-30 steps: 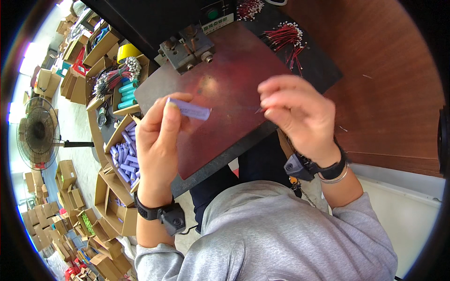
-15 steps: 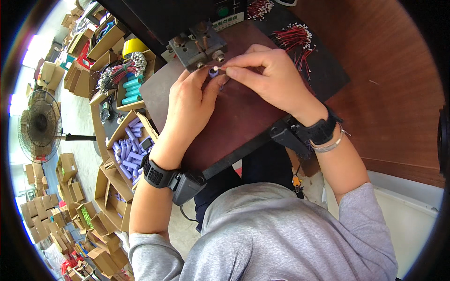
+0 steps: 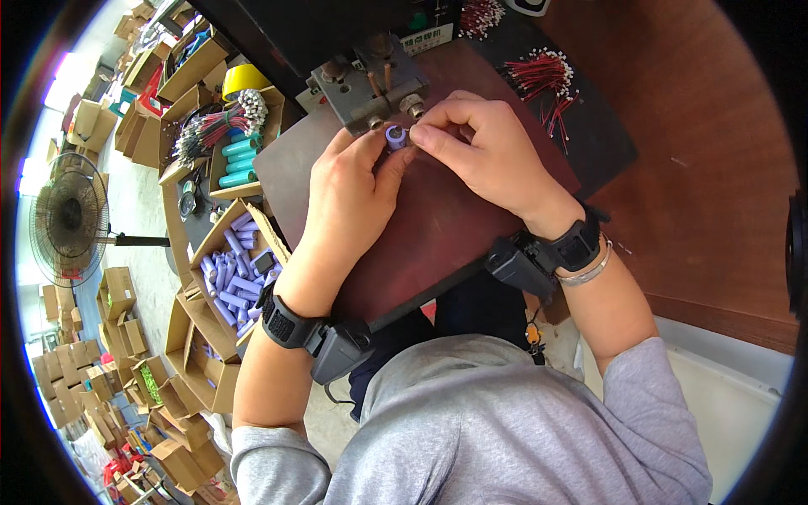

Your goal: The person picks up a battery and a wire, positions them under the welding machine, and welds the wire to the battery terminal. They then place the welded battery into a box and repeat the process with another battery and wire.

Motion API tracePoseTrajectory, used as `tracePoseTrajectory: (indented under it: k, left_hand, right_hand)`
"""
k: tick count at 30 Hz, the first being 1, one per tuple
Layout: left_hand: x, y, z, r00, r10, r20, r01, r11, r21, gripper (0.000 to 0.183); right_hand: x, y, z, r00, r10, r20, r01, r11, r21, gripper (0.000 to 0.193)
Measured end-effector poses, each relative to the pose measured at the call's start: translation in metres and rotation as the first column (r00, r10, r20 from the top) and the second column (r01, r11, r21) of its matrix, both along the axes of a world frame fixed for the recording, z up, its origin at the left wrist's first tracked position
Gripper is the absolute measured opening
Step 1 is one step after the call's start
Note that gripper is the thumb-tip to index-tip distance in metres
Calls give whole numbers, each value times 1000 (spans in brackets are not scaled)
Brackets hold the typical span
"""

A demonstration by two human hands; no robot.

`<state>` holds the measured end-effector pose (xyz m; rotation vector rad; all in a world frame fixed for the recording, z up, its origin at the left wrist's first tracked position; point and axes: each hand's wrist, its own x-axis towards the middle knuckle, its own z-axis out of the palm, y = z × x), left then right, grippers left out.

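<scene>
Left hand (image 3: 347, 181): pinching a purple battery (image 3: 396, 140) between thumb and pointer finger, reaching in over the red-brown board.
Purple battery: staying tucked in the left fingertips, showing a round end, sitting just in front of the metal block; cannot tell whether touching the board.
Right hand (image 3: 492, 147): pressing thumb and pointer finger close together right beside the round end of the battery, curling the other fingers in; too small to tell whether pinching some tiny thing there.
Black straps (image 3: 286, 320): wrapping around both wrists, carrying dark, boxy gadgets.
Silver bracelet (image 3: 589, 267): going around the right arm, just past the strap.
Metal block (image 3: 358, 94): sticking out from the big black machine (image 3: 295, 29), showing two thin copper rods.
Red-brown board (image 3: 421, 240): lying flat on the dark desk (image 3: 604, 139), spreading out under both hands.
Red wires (image 3: 539, 74): lying in a bunch on the desk, to the right of the machine, showing white tips; another bunch (image 3: 480, 18) lying farther back.
Open box (image 3: 271, 229): standing left of the board, holding lots of jumbled purple batteries (image 3: 231, 282).
Blue-green batteries (image 3: 241, 162): lying side by side in a smaller box, farther back on the left.
Mixed wires (image 3: 206, 139): piling up next to the blue-green batteries, showing whitish ends.
Yellow roll (image 3: 245, 78): resting just behind the mixed wires.
Gray shirt (image 3: 488, 412): covering the person's front and upper arms.
Fan (image 3: 69, 219): standing far off to the left.
Brown boxes (image 3: 67, 362): crowding the floor below the fan, many standing open.
</scene>
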<state>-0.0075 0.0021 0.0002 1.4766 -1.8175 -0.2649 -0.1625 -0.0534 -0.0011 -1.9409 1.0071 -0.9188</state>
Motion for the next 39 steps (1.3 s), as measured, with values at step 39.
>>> tracePoseTrajectory:
  k: [39]
  left_hand:
    - [1, -2, -2, 999, 11, 53, -8, 998, -58, 18]
  right_hand:
    - [13, 17, 14, 964, -227, -136, 177, 936, -305, 14]
